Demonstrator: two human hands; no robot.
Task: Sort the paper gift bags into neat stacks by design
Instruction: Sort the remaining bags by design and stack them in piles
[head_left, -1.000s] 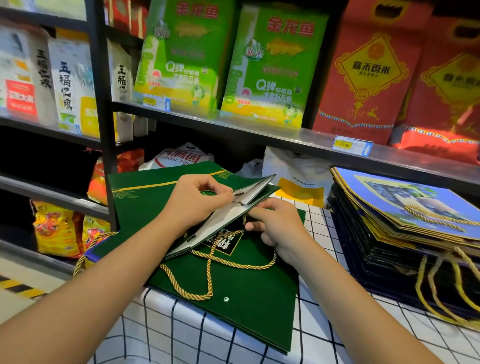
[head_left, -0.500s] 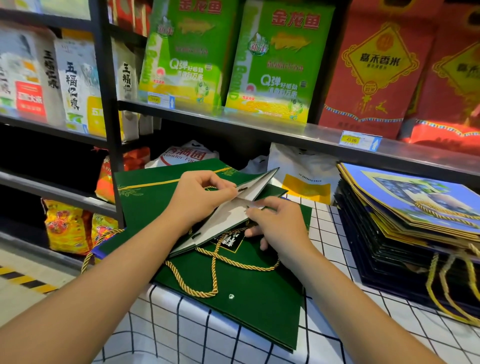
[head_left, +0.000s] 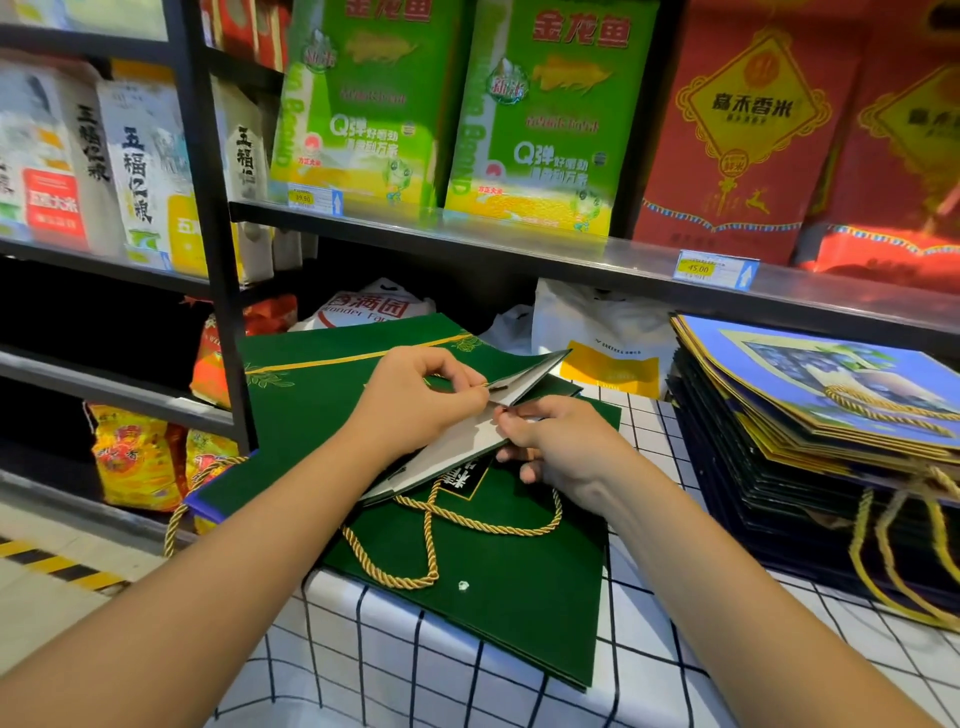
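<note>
Green paper bag (head_left: 322, 415) flat, pinched by both hands; twisted gold cord (head_left: 431, 525).

We see a table under a white cloth with a black grid (head_left: 639, 670); on it lie flat green gift bags (head_left: 519, 613) with gold rope handles, and to the right a tall stack of blue and dark bags (head_left: 810, 415); white plastic bags (head_left: 597, 322) sit behind.

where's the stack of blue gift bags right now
In the head view the stack of blue gift bags sits on the checked tablecloth at far right, under the metal shelf.
</note>
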